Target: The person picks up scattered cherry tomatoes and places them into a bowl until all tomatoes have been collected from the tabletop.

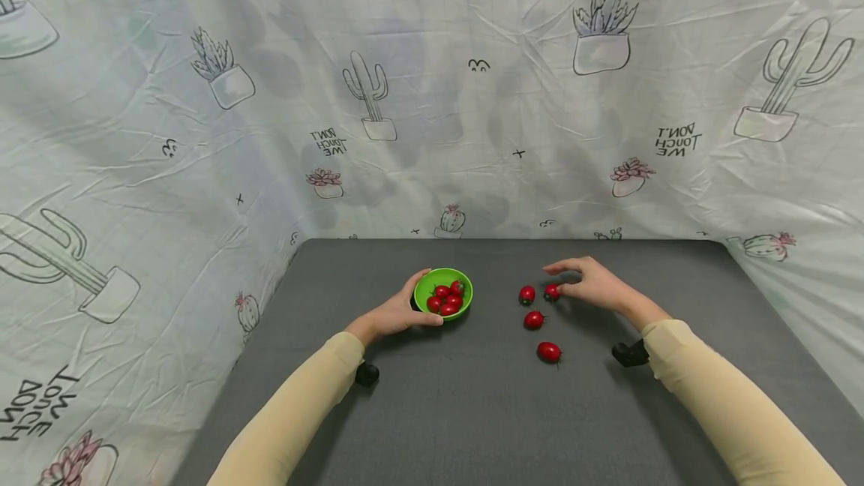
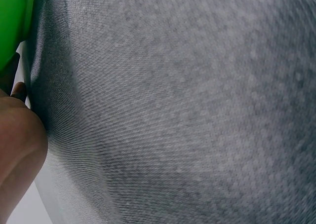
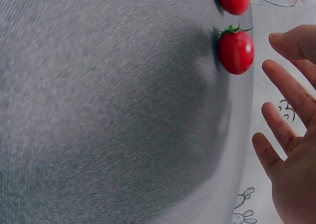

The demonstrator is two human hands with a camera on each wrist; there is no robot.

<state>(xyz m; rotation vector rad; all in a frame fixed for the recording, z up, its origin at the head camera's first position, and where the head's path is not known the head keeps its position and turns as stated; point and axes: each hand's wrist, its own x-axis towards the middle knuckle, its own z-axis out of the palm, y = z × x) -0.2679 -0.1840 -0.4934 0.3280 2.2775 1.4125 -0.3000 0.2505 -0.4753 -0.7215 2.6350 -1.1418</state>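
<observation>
My left hand [image 1: 398, 311] grips a small green bowl [image 1: 469, 301] from its left side, thumb along the near edge and fingers around the far side. Several red cherry tomatoes [image 1: 448, 310] lie inside it. In the left wrist view only part of the bowl [image 2: 12, 19] and hand [image 2: 19, 140] shows. My right hand [image 1: 597, 285] hovers with fingers spread and nothing held, just right of a cherry tomato [image 1: 552, 292]. Other loose cherry tomatoes, such as this nearest one [image 1: 550, 352], lie to the left of and below that hand. In the right wrist view, a tomato [image 3: 236, 51] sits apart from the fingertips.
A dark grey table [image 1: 466, 411] lies under everything. Behind it and at the sides hangs a pale curtain [image 1: 432, 111] printed with cacti and potted plants. Black wrist devices sit below the left wrist [image 1: 367, 374] and right wrist [image 1: 631, 354].
</observation>
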